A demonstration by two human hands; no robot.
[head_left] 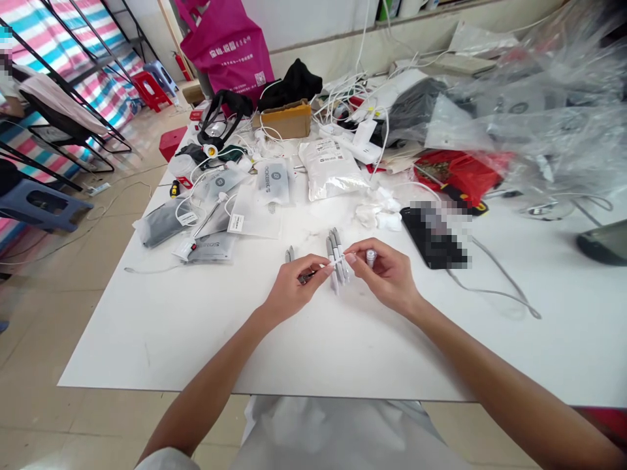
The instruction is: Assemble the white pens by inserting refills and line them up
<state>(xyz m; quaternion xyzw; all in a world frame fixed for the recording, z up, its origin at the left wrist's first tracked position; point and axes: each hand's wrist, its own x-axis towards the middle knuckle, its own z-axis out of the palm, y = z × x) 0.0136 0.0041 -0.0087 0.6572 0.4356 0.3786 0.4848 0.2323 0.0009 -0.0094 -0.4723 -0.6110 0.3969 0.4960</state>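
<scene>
Grey and white, probably hard plastic, the slim pens (336,247) stand out as a small bundle just above the middle of the near part of the white table (196,356), between the two hands, with a narrow white strip (338,261) running across them. The left hand (295,287) has its grip closed, thumb and forefinger pinched together at one end of the strip; the right hand (386,274) appears to pinch the other end the same way, though the strip is too small to show exactly where skin meets it. Each pen should be light and stiff, not easily broken, but the smooth round barrels will likely roll and slide against one another—so the bundle is best taken around its middle, close to the strip, with gentle pressure from both sides. The strip itself looks thin and bendable, better held by its ends than squeezed at the centre. A dark slim piece (305,278) shows under the left fingers, another grey pen-like piece (290,253) lies just beyond that hand, and a clear-white tip (371,257) pokes up beside the right forefinger—whether it is held cannot be told.
</scene>
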